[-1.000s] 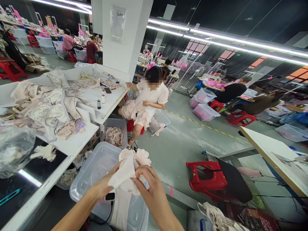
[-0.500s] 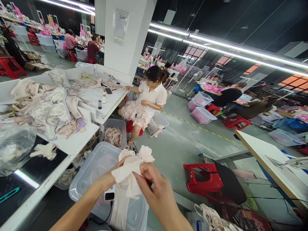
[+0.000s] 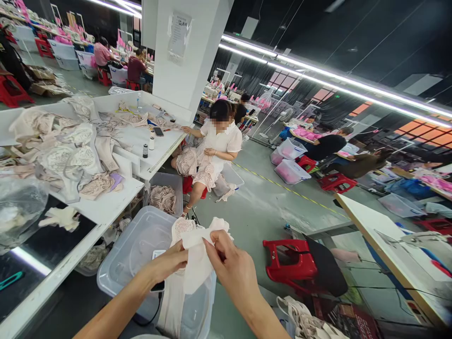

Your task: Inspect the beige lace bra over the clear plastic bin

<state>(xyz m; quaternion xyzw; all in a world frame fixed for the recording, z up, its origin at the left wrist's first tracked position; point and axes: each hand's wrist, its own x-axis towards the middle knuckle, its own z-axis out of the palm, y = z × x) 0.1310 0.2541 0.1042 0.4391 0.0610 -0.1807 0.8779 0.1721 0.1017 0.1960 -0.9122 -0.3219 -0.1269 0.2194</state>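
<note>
A pale beige bra [image 3: 198,273] with a lacy cup hangs between my hands, above a lidded clear plastic bin. My right hand [image 3: 235,266] pinches its light fabric between thumb and fingers. On the other side, my left hand [image 3: 167,263] is closed on the fabric's edge, its fingertips partly hidden by cloth. A long beige strip [image 3: 171,306] of the garment trails down over the bin lid [image 3: 120,256]. Partly behind my left wrist lies a small white device [image 3: 158,254] with a dark cable.
Beige bras [image 3: 70,150] are heaped on the white table [image 3: 130,190] at left. A co-worker [image 3: 222,136] sits beyond, with beige pieces on the lap. A red stool [image 3: 291,261] and a sewing table [image 3: 381,235] stand right. More garments [image 3: 307,320] lie low at right.
My left hand has drawn back from under the cloth and now grips its near edge. The fabric is pulled flatter between both hands. The view has shifted slightly right.
</note>
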